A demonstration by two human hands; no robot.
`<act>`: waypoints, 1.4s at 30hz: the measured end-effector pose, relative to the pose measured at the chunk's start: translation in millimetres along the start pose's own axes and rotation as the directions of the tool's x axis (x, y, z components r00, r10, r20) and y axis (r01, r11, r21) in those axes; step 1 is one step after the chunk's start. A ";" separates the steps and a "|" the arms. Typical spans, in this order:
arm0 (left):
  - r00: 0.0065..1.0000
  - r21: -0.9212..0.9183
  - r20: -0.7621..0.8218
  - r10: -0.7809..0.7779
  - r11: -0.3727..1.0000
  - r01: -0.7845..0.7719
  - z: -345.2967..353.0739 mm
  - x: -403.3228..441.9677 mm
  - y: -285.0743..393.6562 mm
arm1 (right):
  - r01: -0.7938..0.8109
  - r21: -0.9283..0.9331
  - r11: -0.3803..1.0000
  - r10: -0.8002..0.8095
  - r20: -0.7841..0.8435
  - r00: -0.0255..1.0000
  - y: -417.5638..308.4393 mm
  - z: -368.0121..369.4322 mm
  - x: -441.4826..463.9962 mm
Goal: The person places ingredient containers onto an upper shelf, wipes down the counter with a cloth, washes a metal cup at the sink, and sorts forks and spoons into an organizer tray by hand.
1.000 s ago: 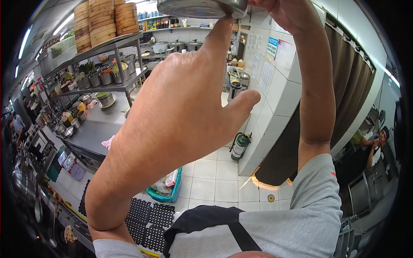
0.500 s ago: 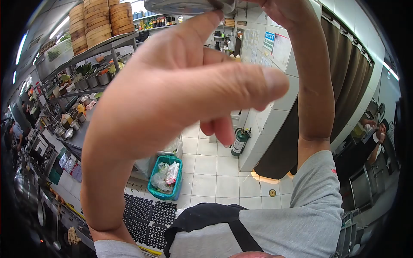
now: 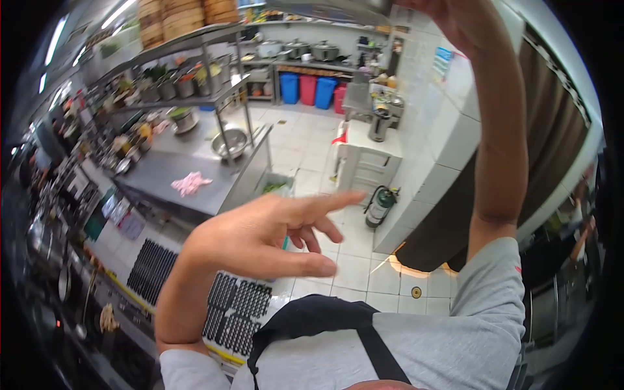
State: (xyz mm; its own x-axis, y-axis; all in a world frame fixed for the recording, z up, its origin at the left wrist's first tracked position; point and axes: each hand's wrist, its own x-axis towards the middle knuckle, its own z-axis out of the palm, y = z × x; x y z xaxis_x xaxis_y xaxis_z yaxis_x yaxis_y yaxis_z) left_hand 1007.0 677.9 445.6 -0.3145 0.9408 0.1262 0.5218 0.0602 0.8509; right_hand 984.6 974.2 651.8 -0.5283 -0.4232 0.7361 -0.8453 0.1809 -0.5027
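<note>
My left hand [image 3: 266, 237] hangs in mid-air in front of my chest, its fingers spread and nothing in them. My right hand [image 3: 455, 26] is raised at the top edge, with its fingers partly cut off. They meet the right end of a shiny grey metal-looking object [image 3: 331, 9], which appears gripped there. Most of that object lies outside the view, so its kind does not show. Below my hands are my grey shirt and a black apron [image 3: 312, 318].
A steel worktable [image 3: 162, 175] with a pink cloth [image 3: 191, 184] and a steel bowl [image 3: 229, 143] stands at left. Black mats [image 3: 237, 305] cover part of the floor. At right are a fire extinguisher [image 3: 381, 207], a white cabinet [image 3: 369, 162] and a dark curtain [image 3: 455, 201].
My left hand has come down from the shiny object and away from the camera. The view has shifted, showing more of the worktable and the back shelves. My right hand stays raised.
</note>
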 end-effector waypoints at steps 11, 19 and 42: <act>0.549 -0.660 -0.367 -0.751 0.626 0.416 154.1 -221.5 -243.5 | -0.038 -0.158 0.987 0.047 0.055 0.997 110.0 152.1 -137.0; 0.378 -0.745 -0.538 -0.753 0.635 0.203 226.5 -263.8 -239.3 | 0.058 -0.074 0.996 -0.043 0.190 0.981 160.6 272.0 -206.9; -0.315 -0.288 -0.949 -0.033 0.499 0.817 371.3 -172.2 -22.9 | 0.185 0.618 0.764 -0.486 0.363 0.795 107.5 428.5 -288.9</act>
State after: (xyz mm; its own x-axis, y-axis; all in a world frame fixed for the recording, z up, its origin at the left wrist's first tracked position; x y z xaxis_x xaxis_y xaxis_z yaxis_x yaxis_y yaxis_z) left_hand 1343.6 638.4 215.1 -0.6705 -0.6144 0.4160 -0.2250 0.7026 0.6751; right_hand 1080.5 735.5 190.8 0.0199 -0.7464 0.6652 -0.6947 -0.4888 -0.5277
